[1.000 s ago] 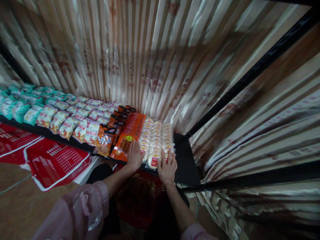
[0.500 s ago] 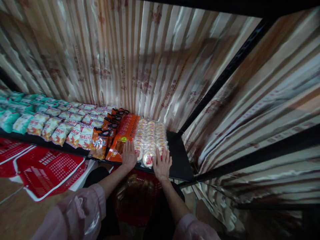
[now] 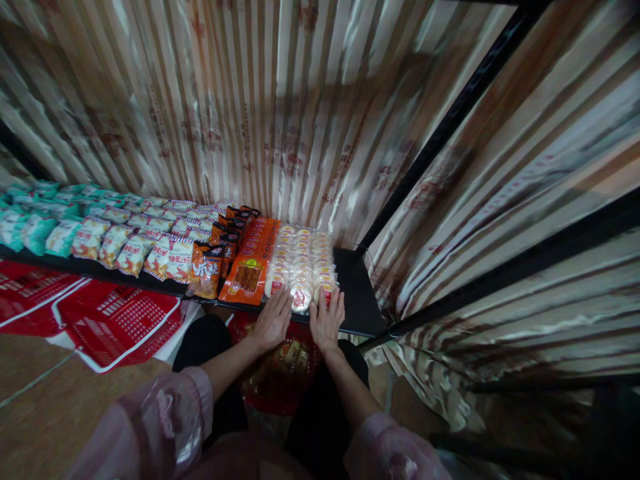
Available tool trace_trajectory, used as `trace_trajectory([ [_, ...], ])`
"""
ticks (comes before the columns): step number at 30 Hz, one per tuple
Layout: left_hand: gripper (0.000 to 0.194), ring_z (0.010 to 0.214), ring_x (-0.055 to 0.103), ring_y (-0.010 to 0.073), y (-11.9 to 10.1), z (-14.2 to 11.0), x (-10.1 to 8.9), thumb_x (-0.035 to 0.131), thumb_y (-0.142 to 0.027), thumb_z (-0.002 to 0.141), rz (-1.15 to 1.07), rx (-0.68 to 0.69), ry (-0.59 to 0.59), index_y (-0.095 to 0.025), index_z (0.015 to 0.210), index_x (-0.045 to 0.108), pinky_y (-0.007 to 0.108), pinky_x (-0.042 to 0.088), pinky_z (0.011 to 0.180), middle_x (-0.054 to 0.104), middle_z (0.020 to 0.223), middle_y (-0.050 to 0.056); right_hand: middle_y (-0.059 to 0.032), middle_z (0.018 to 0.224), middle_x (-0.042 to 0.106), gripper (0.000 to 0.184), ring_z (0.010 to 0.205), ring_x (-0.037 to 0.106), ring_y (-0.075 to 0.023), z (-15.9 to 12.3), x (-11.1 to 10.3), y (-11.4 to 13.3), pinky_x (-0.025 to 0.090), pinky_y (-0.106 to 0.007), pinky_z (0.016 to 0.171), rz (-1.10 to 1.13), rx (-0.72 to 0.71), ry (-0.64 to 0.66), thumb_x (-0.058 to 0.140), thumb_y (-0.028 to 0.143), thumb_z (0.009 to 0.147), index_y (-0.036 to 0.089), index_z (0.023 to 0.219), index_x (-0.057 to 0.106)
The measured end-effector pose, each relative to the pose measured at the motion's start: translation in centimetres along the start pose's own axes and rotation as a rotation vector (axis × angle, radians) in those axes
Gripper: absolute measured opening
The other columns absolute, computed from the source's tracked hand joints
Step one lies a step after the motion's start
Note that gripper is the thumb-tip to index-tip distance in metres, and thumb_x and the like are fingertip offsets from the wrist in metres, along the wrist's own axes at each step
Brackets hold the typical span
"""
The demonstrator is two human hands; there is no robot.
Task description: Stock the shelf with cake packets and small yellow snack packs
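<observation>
Rows of round white packaged cakes (image 3: pixel 301 270) in clear wrappers, with red labels, lie on a black shelf (image 3: pixel 357 293). My left hand (image 3: pixel 273 319) is at the front edge of the left row, fingers stretched out and touching or close to the front packet. My right hand (image 3: pixel 327 320) rests its spread fingertips on the front packet of the right row. Neither hand grips anything. Left of the cakes lies a flat orange snack packet (image 3: pixel 250 263), its front end uncovered.
Orange-and-black snack bags (image 3: pixel 207 270), white snack bags (image 3: pixel 131 257) and teal bags (image 3: pixel 37 232) line the shelf leftward. Red baskets (image 3: pixel 117 320) stand below, another red basket (image 3: pixel 280 373) between the knees. A striped curtain (image 3: pixel 225 120) hangs behind; a black post (image 3: pixel 430 153) rises at right.
My left hand has moved off the orange packet, rightward to the front of the left cake row. My right hand stays at the right row. The view has shifted slightly.
</observation>
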State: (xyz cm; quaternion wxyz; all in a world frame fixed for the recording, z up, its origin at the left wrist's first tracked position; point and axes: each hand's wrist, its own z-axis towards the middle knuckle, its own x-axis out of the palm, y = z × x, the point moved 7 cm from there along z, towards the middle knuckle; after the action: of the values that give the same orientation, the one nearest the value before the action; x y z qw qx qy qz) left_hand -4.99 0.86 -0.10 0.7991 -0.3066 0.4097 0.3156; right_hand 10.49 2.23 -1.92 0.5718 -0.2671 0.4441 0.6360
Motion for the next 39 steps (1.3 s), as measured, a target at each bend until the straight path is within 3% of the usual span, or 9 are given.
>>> trace_trajectory([
  [4,0.047,0.141,0.017,0.0248,-2.3,-1.3,1.1,0.033,-0.018,0.090,-0.016,0.110,0.083,-0.004,0.134,0.041,0.046,0.030,0.112,0.036,0.145,0.017,-0.0140,0.154,0.016,0.054,0.141,0.007,-0.0268,-1.0,0.6,-0.4,0.022,-0.049,0.106,0.007,-0.007,0.042,0.023,0.037,0.094,0.017,0.144,0.028],
  [9,0.047,0.139,0.021,0.0251,-2.7,-1.4,1.7,0.034,-0.019,0.090,-0.002,0.064,0.119,-0.004,0.134,0.041,0.046,0.032,0.110,0.035,0.145,0.018,-0.0126,0.153,0.019,0.053,0.141,0.009,-0.0250,-1.2,0.7,-0.5,0.024,-0.045,0.106,-0.020,-0.030,0.106,0.024,0.035,0.094,0.017,0.143,0.030],
  [15,0.048,0.140,0.019,0.0249,-3.1,-1.5,1.2,0.035,-0.017,0.088,-0.002,0.060,0.136,-0.003,0.133,0.042,0.044,0.031,0.110,0.033,0.146,0.018,-0.0115,0.155,0.014,0.052,0.141,0.008,-0.0276,-1.7,-0.2,-0.6,0.025,-0.048,0.105,0.013,-0.003,0.082,0.024,0.036,0.094,0.021,0.142,0.033],
  [21,0.045,0.139,0.023,0.0248,-2.8,-1.5,1.6,0.035,-0.015,0.087,-0.025,0.050,0.237,-0.003,0.129,0.046,0.043,0.031,0.110,0.037,0.143,0.018,-0.0127,0.154,0.016,0.052,0.141,0.011,-0.0278,-1.9,0.0,-0.5,0.024,-0.047,0.107,0.028,-0.022,0.178,0.026,0.037,0.094,0.020,0.141,0.034],
  [27,0.043,0.139,0.022,0.0259,-2.7,-2.3,0.8,0.040,-0.012,0.084,-0.065,0.069,0.213,-0.001,0.124,0.049,0.043,0.033,0.110,0.037,0.143,0.021,-0.0103,0.154,0.012,0.052,0.141,0.009,-0.0284,-2.7,-0.6,-0.7,0.025,-0.048,0.108,0.135,-0.060,0.096,0.028,0.036,0.092,0.019,0.141,0.034],
  [33,0.040,0.136,0.030,0.0249,-2.6,-3.6,0.6,0.044,-0.007,0.079,-0.082,0.071,0.267,-0.005,0.118,0.055,0.039,0.036,0.110,0.045,0.138,0.018,-0.0132,0.152,0.017,0.055,0.140,0.013,-0.0285,-3.1,-0.3,-1.8,0.025,-0.049,0.109,0.250,-0.037,0.098,0.031,0.038,0.090,0.015,0.139,0.037],
  [39,0.037,0.130,0.041,0.0228,-2.3,-3.9,-0.2,0.045,-0.009,0.081,-0.081,-0.005,0.332,-0.010,0.116,0.056,0.035,0.040,0.105,0.043,0.140,0.016,-0.0147,0.152,0.015,0.067,0.140,0.011,-0.0313,-2.6,0.1,-2.0,0.023,-0.051,0.110,0.323,0.001,0.128,0.040,0.046,0.083,0.013,0.141,0.031],
])
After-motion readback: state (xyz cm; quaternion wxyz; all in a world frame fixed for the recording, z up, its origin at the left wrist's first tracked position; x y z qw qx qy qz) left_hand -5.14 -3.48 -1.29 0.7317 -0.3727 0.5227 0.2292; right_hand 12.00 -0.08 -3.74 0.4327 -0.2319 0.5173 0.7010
